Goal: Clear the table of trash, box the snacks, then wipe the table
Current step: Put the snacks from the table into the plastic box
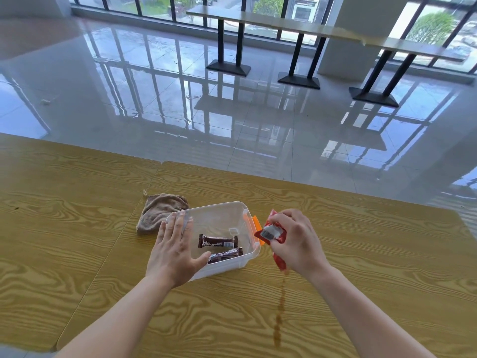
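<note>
A clear plastic box with orange latches stands on the wooden table. Two brown chocolate bars lie inside it. My left hand lies flat with straight fingers against the box's left rim, thumb along the near wall. My right hand grips a red snack packet just right of the box, beside the orange latch. A folded brown cloth lies behind and left of the box, touching it.
A streak of brown liquid runs down the table toward the near edge, below my right hand. Beyond the table's far edge is glossy tiled floor, with a long counter on black legs by the windows.
</note>
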`<state>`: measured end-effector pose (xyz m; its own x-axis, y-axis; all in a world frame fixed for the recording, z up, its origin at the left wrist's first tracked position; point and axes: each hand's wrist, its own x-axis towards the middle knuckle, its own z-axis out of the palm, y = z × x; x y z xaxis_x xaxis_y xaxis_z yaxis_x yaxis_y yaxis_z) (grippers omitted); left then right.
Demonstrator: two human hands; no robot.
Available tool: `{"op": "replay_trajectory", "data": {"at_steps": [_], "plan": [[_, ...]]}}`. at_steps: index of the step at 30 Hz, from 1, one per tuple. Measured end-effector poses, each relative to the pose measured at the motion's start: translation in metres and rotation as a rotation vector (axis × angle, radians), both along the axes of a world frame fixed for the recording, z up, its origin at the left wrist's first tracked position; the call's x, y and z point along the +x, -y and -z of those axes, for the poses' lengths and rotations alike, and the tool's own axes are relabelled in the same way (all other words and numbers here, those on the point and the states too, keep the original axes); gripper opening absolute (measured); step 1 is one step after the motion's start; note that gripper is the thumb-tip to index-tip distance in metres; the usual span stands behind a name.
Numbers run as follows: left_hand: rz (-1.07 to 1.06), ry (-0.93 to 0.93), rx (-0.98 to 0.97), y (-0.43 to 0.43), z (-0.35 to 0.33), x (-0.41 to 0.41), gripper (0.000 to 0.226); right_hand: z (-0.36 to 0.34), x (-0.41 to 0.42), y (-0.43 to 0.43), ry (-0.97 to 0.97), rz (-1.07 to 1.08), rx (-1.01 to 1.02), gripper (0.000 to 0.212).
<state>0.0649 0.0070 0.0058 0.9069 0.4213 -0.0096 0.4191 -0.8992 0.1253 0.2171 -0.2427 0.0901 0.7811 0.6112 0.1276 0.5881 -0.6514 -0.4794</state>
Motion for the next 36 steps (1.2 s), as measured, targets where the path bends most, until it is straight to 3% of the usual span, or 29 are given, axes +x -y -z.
{"op": "replay_trajectory", "data": {"at_steps": [7,11,15,24,28,36], "plan": [[0.012,0.040,-0.023,0.000,0.000,0.000,0.107,-0.004,-0.005,-0.080,-0.022,-0.197,0.007,0.039],[0.016,0.025,-0.005,0.001,0.000,0.000,0.107,0.009,-0.009,-0.117,-0.097,-0.238,-0.068,0.039],[0.010,0.028,0.001,0.002,0.001,0.000,0.106,0.019,-0.013,-0.134,-0.046,-0.246,-0.140,0.039],[0.018,0.058,-0.015,0.001,0.003,0.000,0.105,0.037,-0.021,-0.126,-0.022,-0.299,-0.129,0.031],[0.013,0.045,-0.001,0.001,0.005,0.001,0.105,0.041,-0.019,-0.113,-0.078,-0.255,-0.051,0.036],[0.016,0.068,-0.001,-0.001,0.009,0.001,0.103,0.031,-0.008,-0.070,-0.039,-0.164,0.043,0.026]]}}
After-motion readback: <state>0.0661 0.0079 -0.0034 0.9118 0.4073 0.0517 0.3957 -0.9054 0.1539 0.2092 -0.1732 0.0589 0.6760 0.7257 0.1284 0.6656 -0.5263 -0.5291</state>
